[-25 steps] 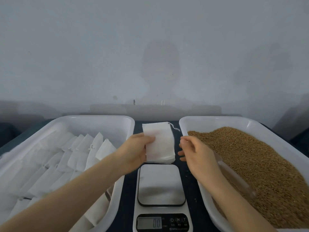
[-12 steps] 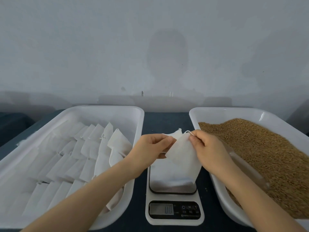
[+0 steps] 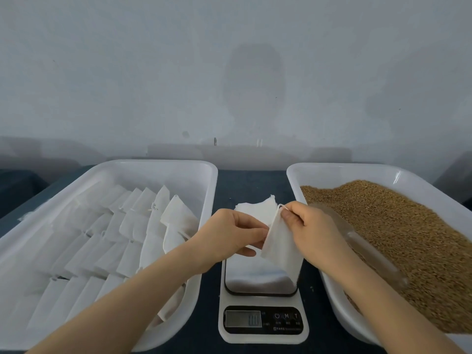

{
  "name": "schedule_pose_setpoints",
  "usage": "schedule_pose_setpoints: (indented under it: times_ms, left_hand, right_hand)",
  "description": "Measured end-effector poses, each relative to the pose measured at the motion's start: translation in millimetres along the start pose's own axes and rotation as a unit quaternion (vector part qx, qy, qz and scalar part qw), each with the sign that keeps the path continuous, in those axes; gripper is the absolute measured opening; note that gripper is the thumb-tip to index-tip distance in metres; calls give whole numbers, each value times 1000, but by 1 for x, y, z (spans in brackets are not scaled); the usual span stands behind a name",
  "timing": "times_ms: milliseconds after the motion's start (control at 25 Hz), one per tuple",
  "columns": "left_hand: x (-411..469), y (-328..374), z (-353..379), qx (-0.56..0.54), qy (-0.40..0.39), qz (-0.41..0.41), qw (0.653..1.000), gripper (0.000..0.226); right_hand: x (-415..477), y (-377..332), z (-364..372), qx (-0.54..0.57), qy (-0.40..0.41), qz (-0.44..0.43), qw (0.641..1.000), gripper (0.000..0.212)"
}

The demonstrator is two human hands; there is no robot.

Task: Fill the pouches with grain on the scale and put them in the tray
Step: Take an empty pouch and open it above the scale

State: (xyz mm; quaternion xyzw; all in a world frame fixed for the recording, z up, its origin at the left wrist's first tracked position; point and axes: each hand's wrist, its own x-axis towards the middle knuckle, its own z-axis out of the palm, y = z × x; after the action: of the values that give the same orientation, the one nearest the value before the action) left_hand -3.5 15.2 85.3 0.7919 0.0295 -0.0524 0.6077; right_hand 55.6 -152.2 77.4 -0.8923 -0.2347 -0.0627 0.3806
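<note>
A white pouch [image 3: 279, 247] hangs above the scale [image 3: 263, 302]. My right hand [image 3: 310, 232] pinches its top corner by the drawstring, and my left hand [image 3: 231, 236] pinches its left edge. Behind my hands a stack of empty white pouches [image 3: 255, 209] lies on the dark table. The white tray [image 3: 178, 172] on the left holds several rows of filled pouches. On the right, a white tub [image 3: 332, 172] is heaped with brown grain [image 3: 398, 231], and a clear scoop [image 3: 367, 254] lies in it.
The scale's display [image 3: 244, 319] and buttons face me at the near edge. A dark blue tabletop [image 3: 250, 182] shows between the tray and the tub. A pale wall stands close behind the table.
My left hand lifted a pouch off the stack and brought it over the scale. My right hand came in and took its top corner. The view has tilted down slightly.
</note>
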Motion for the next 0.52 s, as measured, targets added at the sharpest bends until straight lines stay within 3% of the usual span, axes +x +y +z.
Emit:
schedule_pose_setpoints:
  times_ms: [320,400,520]
  left_hand:
    - [2,-1,-1,-31,-1,-28,999,14]
    - [1,0,-1,-44,0,-33,998,11]
    - [1,0,-3,-83,21,-32,996,13]
  right_hand:
    - [1,3,3,-26,-10,10,1000,21]
    - [1,1,3,-10,29,6,1000,6]
    - [-1,-2,-1,18,144,-17,989,21]
